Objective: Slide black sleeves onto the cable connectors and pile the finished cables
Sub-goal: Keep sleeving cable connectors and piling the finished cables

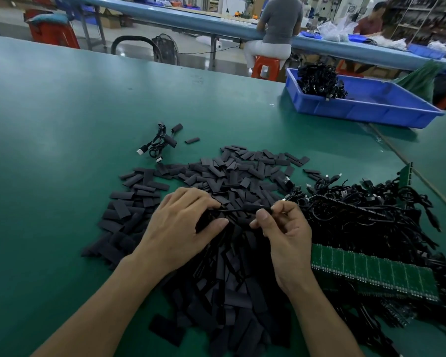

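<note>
Broadly, the dull green tabletop (pixel 62 150) carries a wide heap of flat black tubular sleeves (pixel 229 176) at centre. A large tangle of black cables (pixel 371 215) lies over green circuit-board strips (pixel 371 271) to the right, and a blue plastic crate (pixel 371 117), part-filled with more cables, sits far right. Only a small bundle of black cables (pixel 160 143), some ends sleeved, lies apart beyond the heap, so I judge the work barely begun, with most stock outstanding. Over the heap the left hand (pixel 178 228) and right hand (pixel 283 233), fingers curled narrow, each pinch one thin black cable (pixel 242 210) stretched between them; whether a sleeve is yet seated on it cannot be told.
</note>
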